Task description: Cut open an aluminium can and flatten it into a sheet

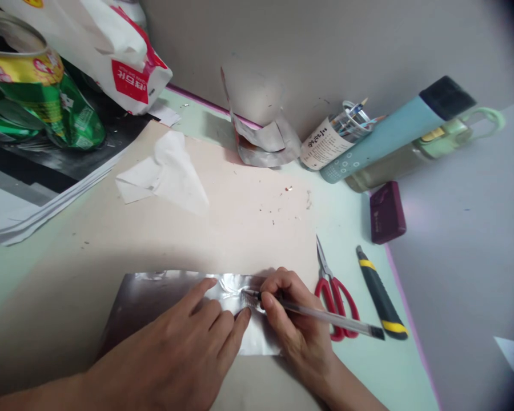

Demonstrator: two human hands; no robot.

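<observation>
A shiny silver metal sheet (145, 302) lies flat on a beige board near the front. My left hand (184, 342) rests on it with the fingers apart, the index fingertip near its top edge. In my right hand (300, 325) is a clear pen (334, 318) with a dark end cap, gripped between thumb and fingers. The pen's tip touches the sheet just right of my left fingertips, where the metal shows fine marks and dents.
Red-handled scissors (338, 302) and a black-yellow utility knife (381, 294) lie right of my right hand. Crumpled tissue (171, 171), cut cans (47, 91), a curled metal strip (265, 142), a pen cup (325, 142), a bottle (389, 162) and a maroon box (386, 212) stand farther back.
</observation>
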